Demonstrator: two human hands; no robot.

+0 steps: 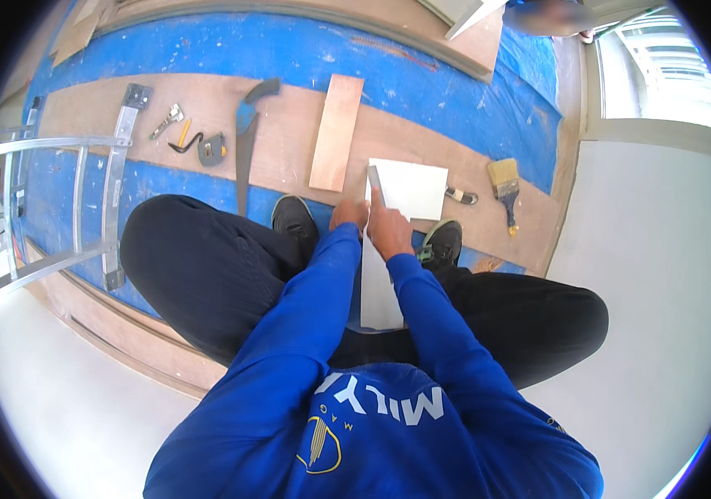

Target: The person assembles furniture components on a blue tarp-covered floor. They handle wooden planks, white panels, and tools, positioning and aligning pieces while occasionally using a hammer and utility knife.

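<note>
Nearest to us, the long pale strip [382, 295] lies between the bent, dark-trousered legs [205, 258], its near end toward the body; we judge that the knees are spread to leave room for its length. Farther along it, the right hand [390, 229] rests on the strip, index finger stretched forward and the other fingers curled, as if to press or guide along its line; the left hand [349, 214] sits folded at the strip's left edge, probably to steady it, though we cannot tell how firmly either one grips. The shoes [443, 243] stand to either side, which likely gives a stable squat; just beyond the hands, the white panel [413, 187] lies flat against the strip's far part, and we cannot tell whether the two are joined.

A dark-handled tool [461, 196] lies at the panel's right edge, within easy reach; the paintbrush [505, 191] is farther right, bristles pointing away from us. The wooden plank [337, 133] lies ahead, just left of the panel; left of that are the handsaw [245, 141] and the tape measure [212, 150], seemingly laid aside to free the middle. All these rest on the brown board [438, 150], over a blue sheet [289, 46] which presumably shields the floor.
</note>
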